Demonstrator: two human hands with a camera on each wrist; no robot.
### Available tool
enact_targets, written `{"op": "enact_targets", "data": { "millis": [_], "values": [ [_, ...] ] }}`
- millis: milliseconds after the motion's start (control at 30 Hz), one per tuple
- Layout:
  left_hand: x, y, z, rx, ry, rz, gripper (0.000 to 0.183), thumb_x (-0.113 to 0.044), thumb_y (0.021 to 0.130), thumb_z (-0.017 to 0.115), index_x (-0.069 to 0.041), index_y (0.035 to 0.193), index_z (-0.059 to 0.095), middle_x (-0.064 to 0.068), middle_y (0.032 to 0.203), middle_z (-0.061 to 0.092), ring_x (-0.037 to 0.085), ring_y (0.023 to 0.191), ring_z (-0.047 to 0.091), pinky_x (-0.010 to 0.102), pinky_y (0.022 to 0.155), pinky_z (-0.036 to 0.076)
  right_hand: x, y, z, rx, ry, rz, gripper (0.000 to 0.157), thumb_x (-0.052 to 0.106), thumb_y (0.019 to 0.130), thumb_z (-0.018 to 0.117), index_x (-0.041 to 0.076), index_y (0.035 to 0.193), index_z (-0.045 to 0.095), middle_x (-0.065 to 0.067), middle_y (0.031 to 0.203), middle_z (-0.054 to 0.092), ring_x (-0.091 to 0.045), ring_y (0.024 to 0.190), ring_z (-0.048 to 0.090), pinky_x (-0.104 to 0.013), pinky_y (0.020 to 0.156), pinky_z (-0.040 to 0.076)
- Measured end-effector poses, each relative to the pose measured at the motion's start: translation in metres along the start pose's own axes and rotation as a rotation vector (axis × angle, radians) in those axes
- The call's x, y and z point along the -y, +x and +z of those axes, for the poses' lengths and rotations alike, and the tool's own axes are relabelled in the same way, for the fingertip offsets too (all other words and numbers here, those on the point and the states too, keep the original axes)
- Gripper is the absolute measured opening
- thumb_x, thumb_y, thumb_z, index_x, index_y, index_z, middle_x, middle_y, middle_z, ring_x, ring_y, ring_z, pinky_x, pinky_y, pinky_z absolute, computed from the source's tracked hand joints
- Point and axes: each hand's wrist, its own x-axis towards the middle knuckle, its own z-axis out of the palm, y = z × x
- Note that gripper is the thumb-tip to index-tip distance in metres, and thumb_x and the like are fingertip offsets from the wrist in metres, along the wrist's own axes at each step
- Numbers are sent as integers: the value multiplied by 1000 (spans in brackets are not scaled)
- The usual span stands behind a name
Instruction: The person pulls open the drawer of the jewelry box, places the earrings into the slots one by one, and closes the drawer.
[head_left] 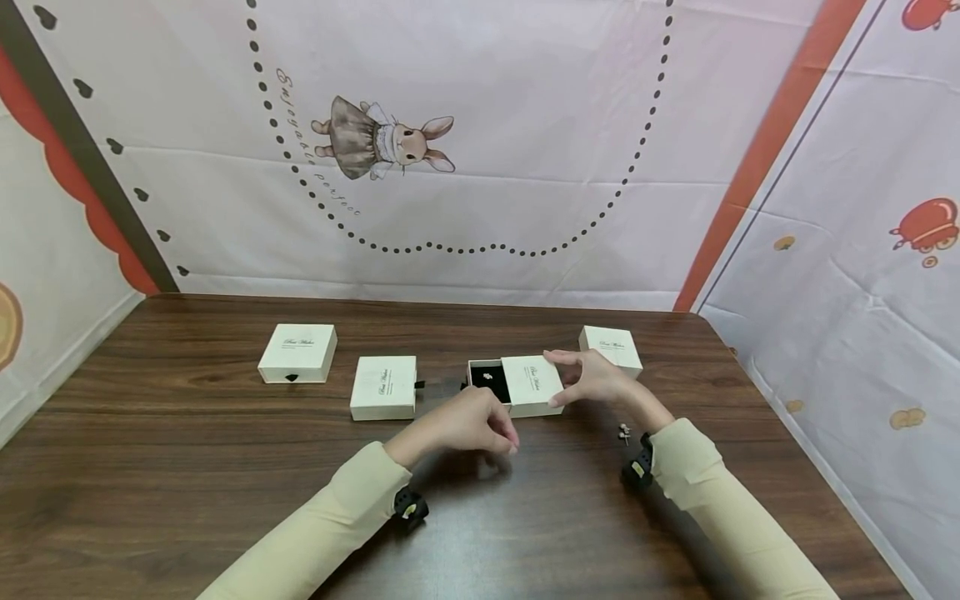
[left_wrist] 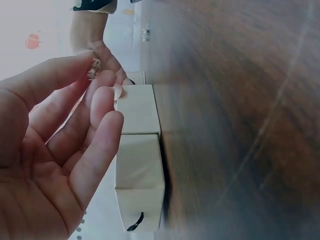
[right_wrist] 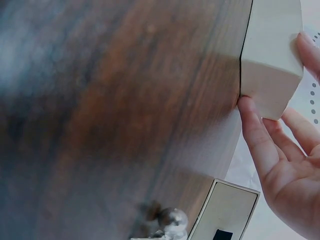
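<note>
My left hand (head_left: pixel 468 423) pinches a small sparkly earring (left_wrist: pixel 93 69) between thumb and forefinger, in front of an opened white drawer-style jewelry box (head_left: pixel 532 385). The drawer of that box is slid out to the left; on its black lining (head_left: pixel 498 383) lies a small silvery piece (head_left: pixel 487 376). With thumb and fingers spread around its right end, my right hand (head_left: pixel 596 379) holds the box's sleeve. In the right wrist view the fingertips (right_wrist: pixel 248 106) touch the box's end near the tabletop.
Two closed white boxes, one at far left (head_left: pixel 298 354) and one nearer (head_left: pixel 383 388), stand left of the opened box. Another white box (head_left: pixel 611 346) sits behind my right hand. Small silvery earrings (head_left: pixel 624 432) lie on the brown table (head_left: pixel 225 475) beside my right wrist.
</note>
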Motion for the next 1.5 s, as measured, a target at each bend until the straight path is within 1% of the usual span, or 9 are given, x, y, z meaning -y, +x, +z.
{"op": "enact_targets", "data": {
  "millis": [233,367,600,733,1000,1100,1300,1400,1500],
  "values": [
    [3,-4,-5,-60,-20,-12,6,-11,79,69,-10,76,74,-10,69,66,-1,63,55,20,60,46,-1,0,-1,1,-5,0,84,19,67,82,2,137,39,-18,143,32,-27,97,60,-32,76,50],
    [4,-5,-9,-82,-37,-25,6,-11,81,68,-9,79,73,-8,72,67,0,65,57,20,61,46,-1,0,-1,3,2,-9,83,17,67,81,1,137,39,-20,143,31,-28,99,59,-33,78,50],
    [6,-8,-13,-145,-28,-34,10,-18,81,69,-11,85,75,-9,77,69,-1,67,57,19,60,45,0,0,1,-4,16,7,85,18,66,82,2,137,39,-18,143,32,-29,104,58,-33,82,49],
    [7,-10,-15,-160,-35,-41,13,-21,82,68,-11,87,75,-9,74,68,-1,65,57,20,58,45,0,0,1,-2,22,4,85,18,66,82,1,137,38,-19,143,32,-30,106,57,-34,83,49],
    [8,-10,-18,-180,-87,-43,12,-17,81,69,-8,88,73,-5,71,69,2,61,61,22,54,47,-1,0,1,7,37,-12,83,14,68,80,-1,137,37,-21,143,30,-31,105,57,-36,83,49],
    [8,-9,-19,-189,-125,-67,10,-17,79,71,-9,84,71,-5,69,67,8,60,61,23,53,47,-1,0,1,8,43,-9,83,13,68,80,-1,137,37,-20,143,30,-30,105,58,-35,83,49],
    [9,-8,-21,-209,-166,-83,12,-21,78,72,-11,73,68,4,63,65,30,59,62,24,50,44,2,-1,1,8,43,-8,84,14,67,81,0,137,37,-19,143,31,-29,102,59,-33,80,50],
    [10,-7,-21,-218,-169,-81,11,-21,79,71,-11,75,70,8,65,66,32,61,62,25,51,44,3,-2,2,8,41,-10,84,13,67,81,-1,137,37,-19,143,31,-29,102,59,-33,80,50],
    [11,-7,-21,-247,-144,-86,9,-21,79,71,-12,79,73,3,69,68,24,65,63,25,55,47,3,-2,2,3,34,-6,83,13,67,81,0,137,38,-19,143,31,-29,102,59,-33,81,49]
  ]
}}
